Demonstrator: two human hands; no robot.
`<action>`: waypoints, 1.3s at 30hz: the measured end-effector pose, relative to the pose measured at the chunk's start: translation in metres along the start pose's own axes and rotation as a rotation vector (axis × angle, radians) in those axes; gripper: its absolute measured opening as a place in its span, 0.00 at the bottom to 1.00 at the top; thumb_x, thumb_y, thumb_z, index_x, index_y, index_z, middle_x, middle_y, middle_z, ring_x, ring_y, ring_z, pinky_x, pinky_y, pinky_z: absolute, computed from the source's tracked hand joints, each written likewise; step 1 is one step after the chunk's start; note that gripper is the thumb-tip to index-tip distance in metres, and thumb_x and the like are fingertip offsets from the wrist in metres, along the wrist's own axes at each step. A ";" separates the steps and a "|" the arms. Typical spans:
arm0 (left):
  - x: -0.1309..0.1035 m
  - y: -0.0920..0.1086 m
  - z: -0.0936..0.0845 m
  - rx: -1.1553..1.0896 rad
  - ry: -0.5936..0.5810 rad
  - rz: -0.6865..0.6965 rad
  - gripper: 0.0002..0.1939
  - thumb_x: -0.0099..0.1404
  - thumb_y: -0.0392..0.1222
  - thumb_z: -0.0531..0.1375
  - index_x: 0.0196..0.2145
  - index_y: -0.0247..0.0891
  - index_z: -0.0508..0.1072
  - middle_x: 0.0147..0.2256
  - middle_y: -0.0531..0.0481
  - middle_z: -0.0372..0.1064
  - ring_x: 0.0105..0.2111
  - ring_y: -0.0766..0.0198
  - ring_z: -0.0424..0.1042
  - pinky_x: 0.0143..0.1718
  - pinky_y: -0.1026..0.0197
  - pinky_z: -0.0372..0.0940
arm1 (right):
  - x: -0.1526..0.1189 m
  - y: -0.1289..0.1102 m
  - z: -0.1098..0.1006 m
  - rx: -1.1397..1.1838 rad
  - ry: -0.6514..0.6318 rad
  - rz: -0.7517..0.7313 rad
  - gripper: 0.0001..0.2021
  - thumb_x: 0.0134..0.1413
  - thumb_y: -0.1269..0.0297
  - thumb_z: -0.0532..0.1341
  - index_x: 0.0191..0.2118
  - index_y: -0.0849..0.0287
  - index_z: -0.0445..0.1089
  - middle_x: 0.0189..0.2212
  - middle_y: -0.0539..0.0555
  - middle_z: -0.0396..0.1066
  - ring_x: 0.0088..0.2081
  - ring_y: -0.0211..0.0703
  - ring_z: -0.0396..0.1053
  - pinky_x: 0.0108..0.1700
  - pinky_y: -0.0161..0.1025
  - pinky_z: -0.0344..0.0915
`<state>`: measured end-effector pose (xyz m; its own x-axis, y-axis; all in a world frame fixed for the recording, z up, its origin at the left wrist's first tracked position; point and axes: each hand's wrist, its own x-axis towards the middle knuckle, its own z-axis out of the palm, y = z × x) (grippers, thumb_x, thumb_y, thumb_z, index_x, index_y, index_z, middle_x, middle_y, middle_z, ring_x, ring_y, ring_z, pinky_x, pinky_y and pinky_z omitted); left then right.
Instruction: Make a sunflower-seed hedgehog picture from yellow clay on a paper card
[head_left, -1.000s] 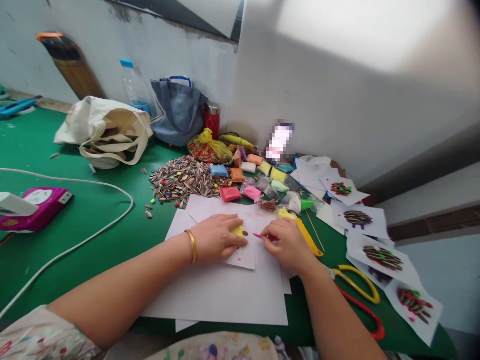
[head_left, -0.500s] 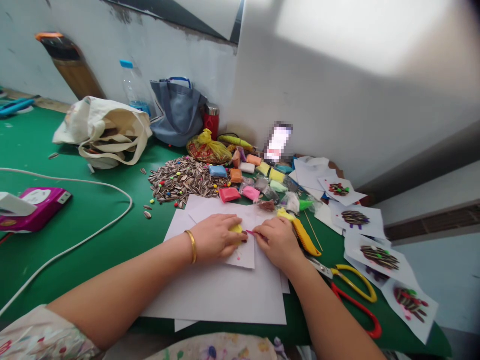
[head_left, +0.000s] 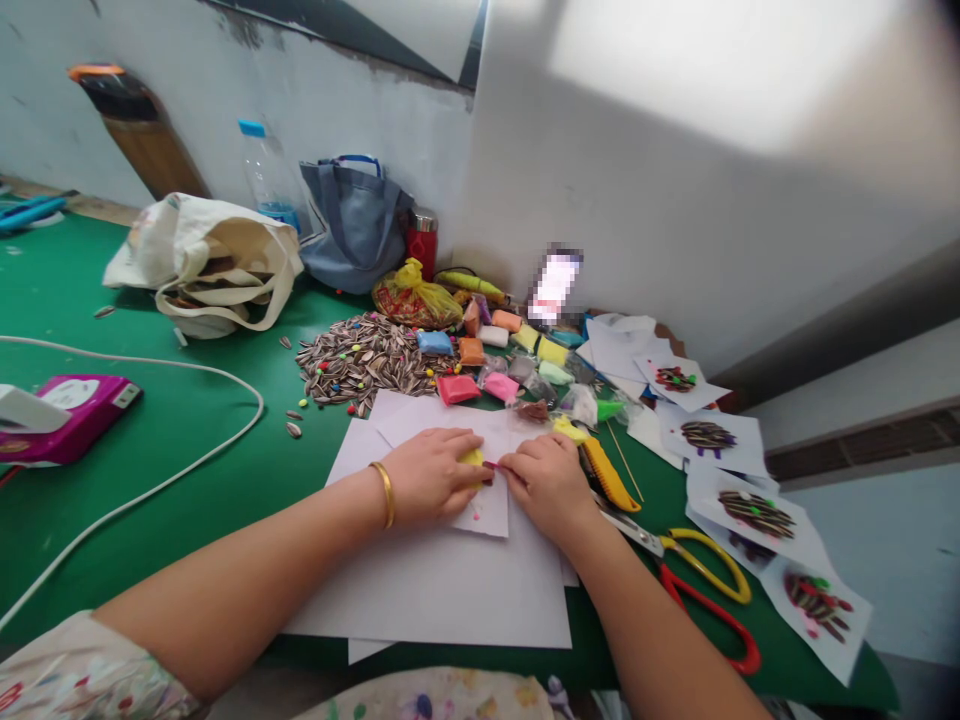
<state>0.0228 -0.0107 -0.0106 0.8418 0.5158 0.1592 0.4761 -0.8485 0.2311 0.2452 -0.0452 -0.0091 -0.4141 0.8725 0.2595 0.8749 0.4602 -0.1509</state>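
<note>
My left hand, with a gold bangle on the wrist, lies on a small white paper with its fingers stretched out. Under and beside those fingers shows a flat yellow piece, mostly covered, that looks like modelling clay. My right hand is closed in a pinch on a thin pink strip, whose tip meets the left fingertips. Small pink marks show on the paper below. Larger white sheets lie underneath.
Behind the hands lie a heap of sunflower seeds and coloured clay packets. Scissors, a yellow utility knife and a thin stick are at right, beside seed-decorated papers. A white cable curves across the left.
My right hand has shifted slightly left, bringing the pink strip up to the left fingertips. My left hand stays in place on the paper.
</note>
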 end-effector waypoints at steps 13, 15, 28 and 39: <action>0.001 -0.001 -0.001 -0.014 0.018 0.003 0.21 0.65 0.43 0.55 0.55 0.45 0.70 0.57 0.43 0.65 0.57 0.50 0.63 0.58 0.48 0.59 | -0.004 -0.002 -0.009 0.099 -0.102 0.172 0.09 0.56 0.70 0.58 0.42 0.56 0.72 0.32 0.52 0.76 0.34 0.43 0.70 0.38 0.39 0.54; 0.001 -0.001 0.000 -0.012 0.007 -0.003 0.21 0.65 0.43 0.55 0.55 0.45 0.70 0.57 0.43 0.64 0.58 0.50 0.63 0.58 0.48 0.59 | -0.004 -0.004 -0.012 0.082 -0.125 0.189 0.08 0.55 0.72 0.58 0.40 0.56 0.72 0.31 0.52 0.76 0.34 0.43 0.70 0.38 0.39 0.54; 0.001 0.006 0.003 0.034 0.017 -0.046 0.18 0.66 0.45 0.54 0.52 0.48 0.72 0.56 0.43 0.65 0.57 0.48 0.63 0.55 0.47 0.59 | -0.011 0.010 0.000 0.211 0.006 0.243 0.14 0.59 0.73 0.51 0.47 0.56 0.69 0.43 0.54 0.75 0.42 0.44 0.72 0.44 0.39 0.63; -0.001 -0.008 0.000 -0.075 0.021 -0.060 0.24 0.66 0.47 0.55 0.58 0.38 0.63 0.56 0.43 0.67 0.55 0.55 0.66 0.58 0.51 0.55 | -0.022 0.005 0.011 0.244 0.052 0.333 0.15 0.59 0.72 0.51 0.49 0.57 0.68 0.42 0.55 0.74 0.43 0.46 0.71 0.45 0.42 0.65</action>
<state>0.0179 -0.0044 -0.0129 0.8066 0.5682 0.1628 0.5042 -0.8052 0.3121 0.2557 -0.0606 -0.0258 -0.0999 0.9735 0.2055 0.8711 0.1854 -0.4548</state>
